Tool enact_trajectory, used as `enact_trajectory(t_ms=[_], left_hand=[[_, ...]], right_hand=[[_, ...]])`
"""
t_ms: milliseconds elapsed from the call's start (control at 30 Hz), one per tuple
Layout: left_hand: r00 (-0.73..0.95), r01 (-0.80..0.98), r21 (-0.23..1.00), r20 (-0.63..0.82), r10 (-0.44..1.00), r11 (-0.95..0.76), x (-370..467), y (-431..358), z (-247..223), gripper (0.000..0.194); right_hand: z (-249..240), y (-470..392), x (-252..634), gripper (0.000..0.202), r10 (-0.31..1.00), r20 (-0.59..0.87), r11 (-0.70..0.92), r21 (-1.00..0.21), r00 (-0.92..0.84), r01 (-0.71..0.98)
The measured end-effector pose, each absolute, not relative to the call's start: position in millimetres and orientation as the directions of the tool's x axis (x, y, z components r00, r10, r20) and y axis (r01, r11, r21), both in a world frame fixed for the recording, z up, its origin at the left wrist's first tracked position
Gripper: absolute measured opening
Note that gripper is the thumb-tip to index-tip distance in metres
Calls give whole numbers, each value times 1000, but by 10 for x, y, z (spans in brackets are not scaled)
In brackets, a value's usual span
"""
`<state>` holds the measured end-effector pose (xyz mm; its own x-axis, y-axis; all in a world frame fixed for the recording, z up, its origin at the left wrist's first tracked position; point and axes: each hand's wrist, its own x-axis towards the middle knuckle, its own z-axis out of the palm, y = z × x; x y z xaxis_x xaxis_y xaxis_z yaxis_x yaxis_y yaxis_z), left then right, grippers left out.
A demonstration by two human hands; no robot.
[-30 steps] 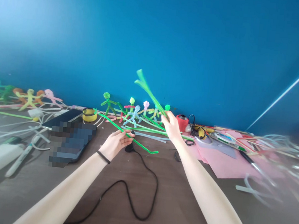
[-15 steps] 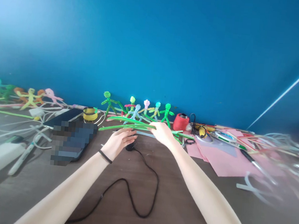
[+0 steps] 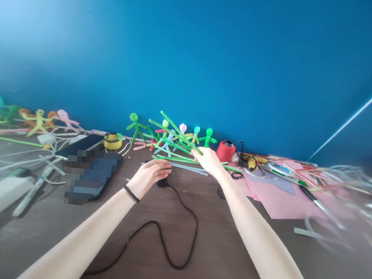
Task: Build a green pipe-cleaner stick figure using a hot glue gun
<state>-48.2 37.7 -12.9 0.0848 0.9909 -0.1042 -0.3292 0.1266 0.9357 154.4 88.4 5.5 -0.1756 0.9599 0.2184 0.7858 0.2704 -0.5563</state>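
Observation:
My right hand (image 3: 207,160) grips several green pipe cleaners (image 3: 180,134) by one end. Their free ends fan up and to the left, across the row of pipe-cleaner figures. Below them, a few more green pipe cleaners (image 3: 184,160) and pale blue ones (image 3: 193,170) lie on the table. My left hand (image 3: 152,172) is to the left of these, its fingers stretched to the right with nothing visible in them. Just under its fingertips is a small black object (image 3: 162,183) on the end of a black cable.
Small pipe-cleaner figures, one of them dark green (image 3: 134,125), stand along the blue wall (image 3: 193,61). Phones (image 3: 98,177), a yellow tape roll (image 3: 112,141) and white cables are on the left. A red spool (image 3: 225,151), pink paper (image 3: 275,205) and scattered craft pieces are on the right.
My right hand has lifted part of the green bundle, whose left ends now point upward; other pipe cleaners stay on the table. My left hand has barely moved.

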Motion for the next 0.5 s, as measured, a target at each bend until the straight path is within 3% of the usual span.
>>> enact_trajectory(t_ms=[133, 200, 333, 500], left_hand=[[96, -303, 952, -1, 995, 31, -458, 333, -51, 25], [129, -323, 946, 83, 988, -37, -454, 319, -15, 25], [155, -336, 933, 187, 970, -126, -465, 309, 28, 24], [20, -302, 940, 172, 985, -158, -474, 291, 57, 26]], right_hand=[[160, 745, 1391, 37, 854, 26, 385, -705, -520, 596], [156, 697, 1343, 41, 774, -78, 350, -774, -629, 527], [113, 672, 1312, 44, 688, -244, 224, -825, -684, 519], [102, 677, 1331, 44, 629, -323, 160, -837, -708, 524]])
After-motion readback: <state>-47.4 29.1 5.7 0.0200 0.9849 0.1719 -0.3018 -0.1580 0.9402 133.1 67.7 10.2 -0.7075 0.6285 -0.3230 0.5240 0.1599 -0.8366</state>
